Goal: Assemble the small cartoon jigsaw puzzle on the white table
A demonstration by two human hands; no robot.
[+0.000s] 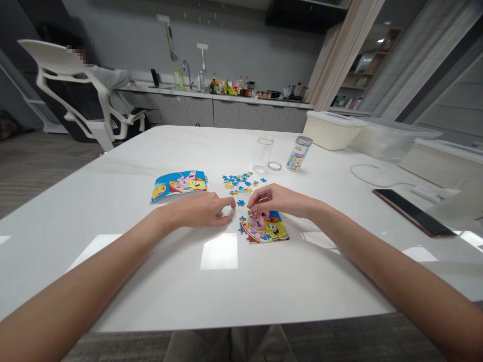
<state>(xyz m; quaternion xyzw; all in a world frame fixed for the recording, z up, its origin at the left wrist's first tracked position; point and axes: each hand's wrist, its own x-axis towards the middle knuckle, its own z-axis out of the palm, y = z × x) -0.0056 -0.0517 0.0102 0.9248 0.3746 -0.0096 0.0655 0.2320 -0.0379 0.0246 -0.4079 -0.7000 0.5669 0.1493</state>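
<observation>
A partly joined cartoon jigsaw puzzle (269, 232) lies on the white table. Over its upper left edge, my right hand (277, 198) pinches a small jigsaw piece (250, 212), its fingertips partly hiding the puzzle. To the left, my left hand (206, 210) rests low with thumb and index finger apart and nothing between them. A loose blue piece (240, 203) lies just beyond its index fingertip. Several loose jigsaw pieces (237, 180) are scattered farther back. Behind my left hand stands a curved picture sheet (180, 183) with the same cartoon figures.
A clear open jar (263, 155), its lid ring (274, 165) and a capped cartoon canister (299, 154) stand behind the pieces. At right lie a phone (413, 212) and a white cable (362, 173), near storage bins (334, 130). A person sits by a white chair (75, 85).
</observation>
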